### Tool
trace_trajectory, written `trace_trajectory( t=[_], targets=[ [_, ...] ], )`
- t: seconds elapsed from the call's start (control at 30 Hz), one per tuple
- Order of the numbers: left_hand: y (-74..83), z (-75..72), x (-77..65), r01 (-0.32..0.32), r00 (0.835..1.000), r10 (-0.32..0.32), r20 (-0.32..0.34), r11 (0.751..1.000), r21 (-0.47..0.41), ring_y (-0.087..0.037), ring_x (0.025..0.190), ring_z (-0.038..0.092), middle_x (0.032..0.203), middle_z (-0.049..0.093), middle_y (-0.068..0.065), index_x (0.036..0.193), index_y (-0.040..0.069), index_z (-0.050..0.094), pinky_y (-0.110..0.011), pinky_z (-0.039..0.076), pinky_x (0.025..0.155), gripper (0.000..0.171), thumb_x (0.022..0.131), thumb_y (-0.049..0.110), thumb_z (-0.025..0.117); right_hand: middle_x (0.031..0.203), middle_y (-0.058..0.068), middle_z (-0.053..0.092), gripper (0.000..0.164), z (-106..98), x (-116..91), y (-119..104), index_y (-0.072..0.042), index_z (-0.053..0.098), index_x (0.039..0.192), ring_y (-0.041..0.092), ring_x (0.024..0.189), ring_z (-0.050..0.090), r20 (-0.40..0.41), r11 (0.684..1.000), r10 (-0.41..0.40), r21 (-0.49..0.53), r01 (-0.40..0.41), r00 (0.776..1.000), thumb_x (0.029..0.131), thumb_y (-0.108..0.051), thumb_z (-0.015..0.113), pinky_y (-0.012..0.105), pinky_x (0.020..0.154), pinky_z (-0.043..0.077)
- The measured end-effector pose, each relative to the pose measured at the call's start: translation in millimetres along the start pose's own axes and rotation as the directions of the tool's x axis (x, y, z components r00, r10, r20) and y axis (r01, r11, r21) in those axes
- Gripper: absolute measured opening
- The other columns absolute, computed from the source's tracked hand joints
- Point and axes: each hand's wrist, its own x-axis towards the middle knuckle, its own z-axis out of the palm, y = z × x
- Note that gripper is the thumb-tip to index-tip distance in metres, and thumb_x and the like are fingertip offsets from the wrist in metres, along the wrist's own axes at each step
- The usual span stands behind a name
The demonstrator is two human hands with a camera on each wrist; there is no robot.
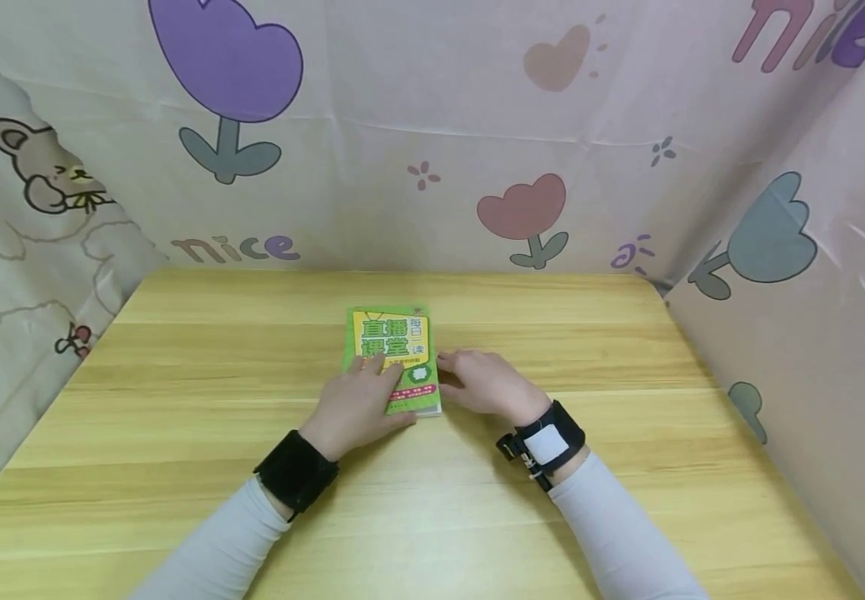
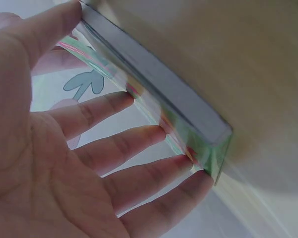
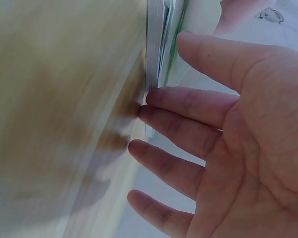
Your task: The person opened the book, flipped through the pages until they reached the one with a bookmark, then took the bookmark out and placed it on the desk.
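A green book (image 1: 417, 392) with a yellow title panel lies face up on the wooden table, a little left of the middle. My left hand (image 1: 357, 406) rests across the cover's lower left, fingers spread and fairly straight. In the left wrist view, the fingertips of this hand (image 2: 94, 144) meet the glossy cover, while the thumb reaches the book's edge. My right hand (image 1: 488, 383) is at the book's right side. The right wrist view shows the index fingertip of that hand (image 3: 228, 134) right at the page edges (image 3: 154, 44), with the thumb near the cover and the other fingers loosely extended.
The wooden tabletop (image 1: 215, 358) stretches out around the book. Pale curtains (image 1: 402, 100) printed with flowers and a bear hang behind it and along both sides. Each wrist wears a black band, the right one (image 1: 548, 442) with a small device on it.
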Motion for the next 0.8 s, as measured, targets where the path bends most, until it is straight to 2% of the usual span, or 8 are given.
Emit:
trace_trajectory(
  t=[0.3, 0.5, 0.7, 0.8],
  targets=[
    [9.9, 2.3, 2.5, -0.018, 1.0, 0.018, -0.017, 1.0, 0.004, -0.047, 0.121, 0.043, 0.138, 0.047, -0.022, 0.137, 0.012, 0.055, -0.06, 0.046, 0.081, 0.079, 0.079, 0.065, 0.063, 0.143, 0.006, 0.046, 0.055, -3, -10, 5, -0.011, 0.051, 0.141, 0.023, 0.128, 0.043, 0.024, 0.998, 0.06, -0.013, -0.059, 0.998, 0.095, -0.041, 0.058, 0.04, 0.101, 0.038],
    [16.3, 4.8, 7.9, -0.022, 1.0, 0.021, -0.007, 1.0, -0.006, -0.046, 0.12, 0.045, 0.138, 0.048, -0.02, 0.136, 0.014, 0.055, -0.059, 0.047, 0.081, 0.079, 0.079, 0.067, 0.062, 0.14, 0.004, 0.05, 0.053, -5, -14, 12, -0.013, 0.052, 0.141, 0.02, 0.125, 0.047, 0.035, 0.995, 0.086, 0.04, -0.088, 0.996, 0.097, -0.042, 0.055, 0.039, 0.099, 0.039],
    [20.9, 6.8, 13.0, -0.027, 0.999, 0.027, -0.02, 1.0, -0.004, -0.045, 0.118, 0.047, 0.135, 0.05, -0.019, 0.133, 0.014, 0.058, -0.057, 0.048, 0.08, 0.077, 0.078, 0.069, 0.061, 0.14, 0.005, 0.05, 0.054, -7, -16, 15, -0.012, 0.052, 0.141, 0.02, 0.125, 0.047, 0.049, 0.994, 0.098, 0.036, -0.1, 0.994, 0.095, -0.04, 0.058, 0.039, 0.099, 0.039],
    [21.6, 7.6, 13.3, -0.028, 0.999, 0.028, -0.032, 1.0, 0.004, -0.046, 0.116, 0.048, 0.134, 0.051, -0.02, 0.131, 0.014, 0.059, -0.058, 0.049, 0.078, 0.077, 0.078, 0.069, 0.061, 0.137, 0.005, 0.053, 0.054, -7, -15, 16, -0.011, 0.052, 0.14, 0.018, 0.118, 0.052, 0.035, 0.996, 0.091, 0.02, -0.092, 0.995, 0.094, -0.037, 0.061, 0.037, 0.097, 0.042]
  ],
)
